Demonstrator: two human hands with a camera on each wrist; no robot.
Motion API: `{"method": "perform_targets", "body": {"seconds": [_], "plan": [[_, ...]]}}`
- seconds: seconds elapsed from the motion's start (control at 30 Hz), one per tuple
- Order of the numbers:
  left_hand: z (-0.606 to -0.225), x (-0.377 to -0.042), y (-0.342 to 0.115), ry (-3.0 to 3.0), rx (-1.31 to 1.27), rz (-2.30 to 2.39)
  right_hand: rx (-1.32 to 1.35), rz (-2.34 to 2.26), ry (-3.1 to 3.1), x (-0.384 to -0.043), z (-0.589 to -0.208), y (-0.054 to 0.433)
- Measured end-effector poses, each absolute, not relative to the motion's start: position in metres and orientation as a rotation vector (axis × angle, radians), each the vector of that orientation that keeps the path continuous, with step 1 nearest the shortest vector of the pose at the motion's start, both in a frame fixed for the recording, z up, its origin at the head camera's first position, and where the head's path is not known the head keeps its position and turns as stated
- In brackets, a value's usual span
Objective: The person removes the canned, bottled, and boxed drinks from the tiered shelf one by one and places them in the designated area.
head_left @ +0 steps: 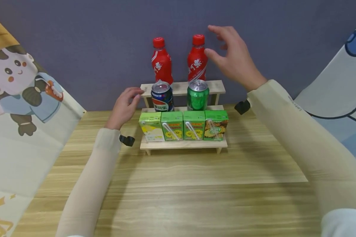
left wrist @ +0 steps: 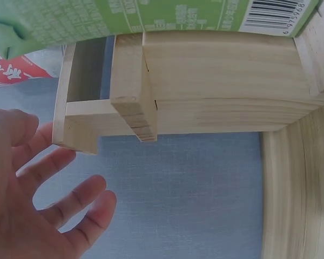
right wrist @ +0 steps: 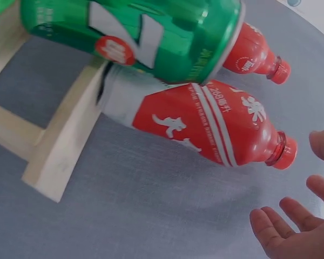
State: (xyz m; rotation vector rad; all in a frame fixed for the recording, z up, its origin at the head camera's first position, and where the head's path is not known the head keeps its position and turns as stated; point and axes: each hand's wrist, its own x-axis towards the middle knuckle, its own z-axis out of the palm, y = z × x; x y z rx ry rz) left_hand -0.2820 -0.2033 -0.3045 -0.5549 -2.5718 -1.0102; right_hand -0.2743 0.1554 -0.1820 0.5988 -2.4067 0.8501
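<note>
My right hand [head_left: 235,54] is held beside the cap of the right red bottle [head_left: 197,61], fingers spread and thumb apart. In the right wrist view a gap shows between the hand [right wrist: 302,226] and the bottle's red cap [right wrist: 285,150]. A second red bottle [head_left: 162,64] stands to its left on the upper tier [head_left: 179,89] of a wooden stand. By that tier's left end is my left hand [head_left: 125,107], its fingers loosely bent around nothing. In the left wrist view its fingertips [left wrist: 62,156] lie at the tier's end; whether they touch is unclear.
On the middle tier stand a dark blue can [head_left: 162,98] and a green can [head_left: 197,97]. Several green drink cartons [head_left: 173,126] with straws fill the lower tier [head_left: 184,144]. Behind the stand rises a grey-blue panel [head_left: 106,49]; the wooden tabletop [head_left: 178,197] extends in front.
</note>
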Motion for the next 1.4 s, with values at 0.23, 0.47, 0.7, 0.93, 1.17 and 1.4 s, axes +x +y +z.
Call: {"method": "perform_targets", "body": {"seconds": [0.23, 0.47, 0.7, 0.93, 1.17, 1.4], "plan": [[-0.305, -0.283, -0.203, -2.577, -0.577, -1.026, 0.586, 0.845, -2.439, -0.28, -0.176, 0.148], [-0.306, -0.286, -0.199, -2.565, -0.58, -1.017, 0.536, 0.877, -2.516, -0.285, -0.174, 0.14], [-0.301, -0.29, -0.195, -2.597, -0.558, -0.976, 0.502, 1.0, -2.529, -0.288, -0.175, 0.135], [-0.3, -0.293, -0.193, -2.594, -0.576, -0.996, 0.459, 1.066, -2.467, -0.29, -0.177, 0.133], [-0.298, -0.292, -0.191, -2.577, -0.576, -1.015, 0.435, 1.058, -2.347, -0.285, -0.179, 0.137], [-0.297, -0.29, -0.188, -2.585, -0.57, -1.021, 0.337, 1.097, -2.282, -0.28, -0.179, 0.152]]}}
